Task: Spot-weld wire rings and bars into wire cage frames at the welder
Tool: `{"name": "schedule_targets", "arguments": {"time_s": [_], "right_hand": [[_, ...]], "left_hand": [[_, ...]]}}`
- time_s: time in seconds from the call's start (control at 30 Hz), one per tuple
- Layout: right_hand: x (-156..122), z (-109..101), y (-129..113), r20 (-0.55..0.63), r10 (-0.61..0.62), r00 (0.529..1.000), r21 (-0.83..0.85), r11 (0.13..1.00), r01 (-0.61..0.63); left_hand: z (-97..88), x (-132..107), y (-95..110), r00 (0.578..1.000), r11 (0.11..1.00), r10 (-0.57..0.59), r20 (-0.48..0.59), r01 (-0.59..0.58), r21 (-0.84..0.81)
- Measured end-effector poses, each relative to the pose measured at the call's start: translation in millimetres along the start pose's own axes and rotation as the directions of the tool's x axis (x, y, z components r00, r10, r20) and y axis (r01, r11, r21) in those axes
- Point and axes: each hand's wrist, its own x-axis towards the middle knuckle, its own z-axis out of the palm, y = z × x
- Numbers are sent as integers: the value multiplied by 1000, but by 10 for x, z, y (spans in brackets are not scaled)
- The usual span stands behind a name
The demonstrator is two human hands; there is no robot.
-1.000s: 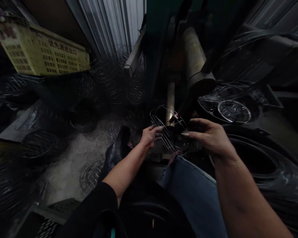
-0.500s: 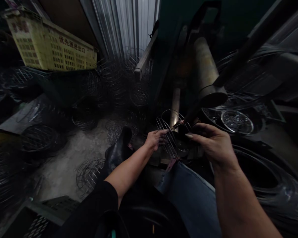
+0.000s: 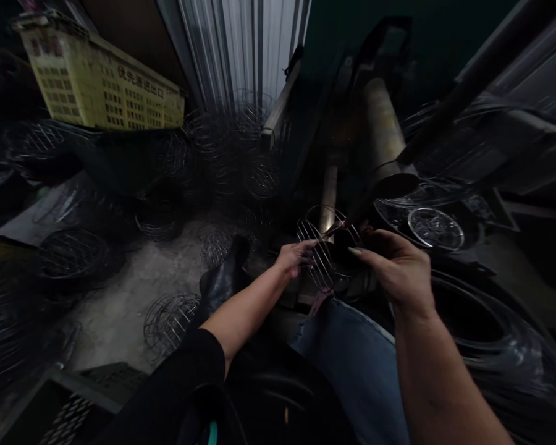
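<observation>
1. The left hand (image 3: 297, 258) grasps the wire frame (image 3: 323, 262) at its left edge.
2. The right hand (image 3: 404, 267) curls near the frame's right edge; I cannot tell whether it grips anything.
3. The frame tilts at the metal rod's (image 3: 329, 198) lower end; contact there is unclear.

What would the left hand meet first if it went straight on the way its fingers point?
Most likely the wire frame: the left hand appears right at its wires, though depth is unclear.

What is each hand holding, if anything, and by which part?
The left hand holds a wire frame by its left side; whether the right hand holds anything cannot be told.
</observation>
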Motion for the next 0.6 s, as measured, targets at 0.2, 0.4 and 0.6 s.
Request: {"name": "schedule_targets", "arguments": {"time_s": [0.2,0.4,0.6], "right_hand": [[-726,6,105,-118,-490,864,-478,790,383],[-1555,420,571,311,-355,882,-531,705,471],[-1618,448,646,189,-187,964,-706,657,266]], "left_hand": [[-19,-134,18,992,993,116,-53,-114,35],[-21,-576,-292,956,950,295,-4,-293,107],[38,-961,-357,893,872,448,45,-447,199]]}}
